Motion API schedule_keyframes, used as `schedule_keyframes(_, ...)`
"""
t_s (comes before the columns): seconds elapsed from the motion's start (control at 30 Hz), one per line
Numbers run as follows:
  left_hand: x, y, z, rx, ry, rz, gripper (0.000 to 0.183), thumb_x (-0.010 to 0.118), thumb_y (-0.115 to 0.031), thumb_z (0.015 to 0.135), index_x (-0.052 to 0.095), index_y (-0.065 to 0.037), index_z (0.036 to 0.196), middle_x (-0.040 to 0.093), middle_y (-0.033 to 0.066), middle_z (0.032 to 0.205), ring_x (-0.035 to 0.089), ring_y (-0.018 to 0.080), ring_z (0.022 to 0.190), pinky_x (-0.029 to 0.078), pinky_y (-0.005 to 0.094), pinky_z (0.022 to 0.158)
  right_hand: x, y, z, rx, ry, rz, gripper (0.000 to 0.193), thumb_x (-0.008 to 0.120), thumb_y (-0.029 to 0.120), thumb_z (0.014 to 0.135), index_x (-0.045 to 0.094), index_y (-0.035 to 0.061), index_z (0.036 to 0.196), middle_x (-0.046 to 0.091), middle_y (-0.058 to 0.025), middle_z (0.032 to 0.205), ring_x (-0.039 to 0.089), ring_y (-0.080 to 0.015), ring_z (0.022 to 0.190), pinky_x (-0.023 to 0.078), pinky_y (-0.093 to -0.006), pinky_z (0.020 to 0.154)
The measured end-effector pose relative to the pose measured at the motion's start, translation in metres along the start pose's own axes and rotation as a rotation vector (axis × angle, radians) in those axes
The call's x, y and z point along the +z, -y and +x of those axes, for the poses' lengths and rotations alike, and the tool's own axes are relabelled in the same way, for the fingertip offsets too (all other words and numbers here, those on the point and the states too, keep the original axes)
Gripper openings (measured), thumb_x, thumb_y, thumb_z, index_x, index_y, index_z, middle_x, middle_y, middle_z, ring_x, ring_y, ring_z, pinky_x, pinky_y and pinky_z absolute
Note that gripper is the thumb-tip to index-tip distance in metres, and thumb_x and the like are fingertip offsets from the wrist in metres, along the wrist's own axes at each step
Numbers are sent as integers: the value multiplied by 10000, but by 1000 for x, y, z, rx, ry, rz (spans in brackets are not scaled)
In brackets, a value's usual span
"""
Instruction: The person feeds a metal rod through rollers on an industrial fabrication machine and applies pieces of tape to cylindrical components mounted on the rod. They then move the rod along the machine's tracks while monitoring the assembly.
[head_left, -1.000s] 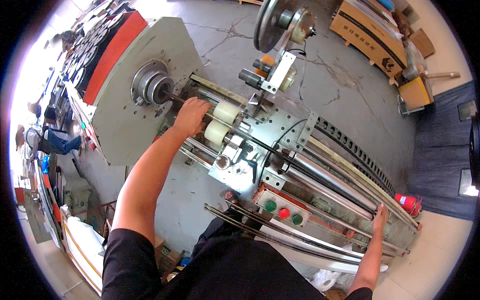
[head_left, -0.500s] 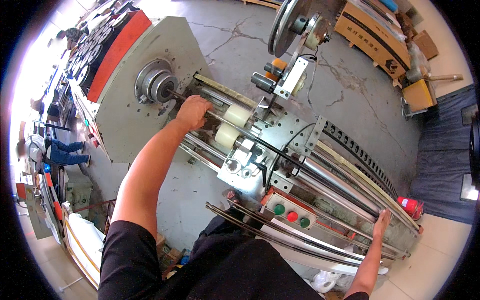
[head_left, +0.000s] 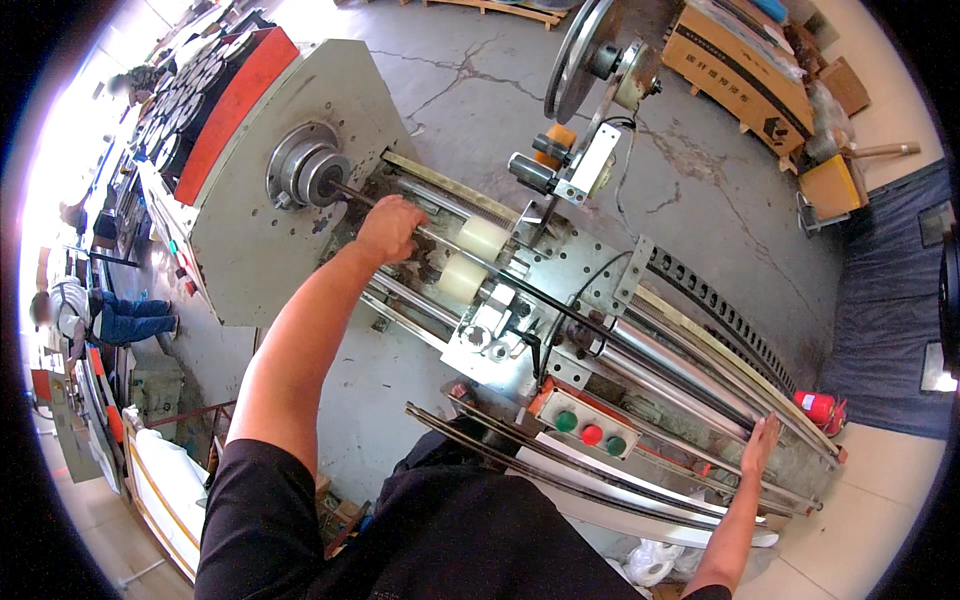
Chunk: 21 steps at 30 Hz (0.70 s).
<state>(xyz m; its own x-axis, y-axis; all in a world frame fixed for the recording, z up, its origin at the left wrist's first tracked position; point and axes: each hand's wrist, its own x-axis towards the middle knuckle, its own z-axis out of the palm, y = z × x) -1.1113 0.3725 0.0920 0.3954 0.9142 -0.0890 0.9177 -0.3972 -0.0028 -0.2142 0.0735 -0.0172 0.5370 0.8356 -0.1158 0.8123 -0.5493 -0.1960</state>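
Single head-worn fisheye view, looking steeply down from above person's chest. Long winding machine (head_left: 560, 330) runs diagonally upper left to lower right, near, filling centre. Forearms enter from lower edge. Concrete floor (head_left: 480, 90) beyond; edges bend toward dark rim. No second view.

1. Long brown cardboard box (head_left: 745, 72) with black print, lying on the concrete floor at the upper right, past the machine.
2. Small plain brown carton (head_left: 845, 85) just to its right, near the wall.
3. Yellowish open box (head_left: 828, 187) further down, by the dark blue curtain.
4. Crumpled white plastic bag (head_left: 655, 562) on the floor at the bottom edge.
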Motion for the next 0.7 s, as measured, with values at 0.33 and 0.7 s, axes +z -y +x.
schedule_keyframes(0.33,0,-5,0,75,-68,-60,439,846,-148,729,798,-130,1165,793,94,1119,706,318,1175,464,462,1148,-2,44,-27,-131,-73,-97,700,336,488,1190,323,26,1715,316,-197,1780,244,-381,1661,136,-500,1362)
schedule_keyframes(0.7,-3,-30,0,127,-28,-190,521,880,-146,705,767,-135,1214,777,116,1128,695,360,1171,479,501,1123,-1,136,-65,-366,-101,-43,640,351,444,1192,321,93,1726,344,-161,1769,259,-373,1655,130,-538,1372)
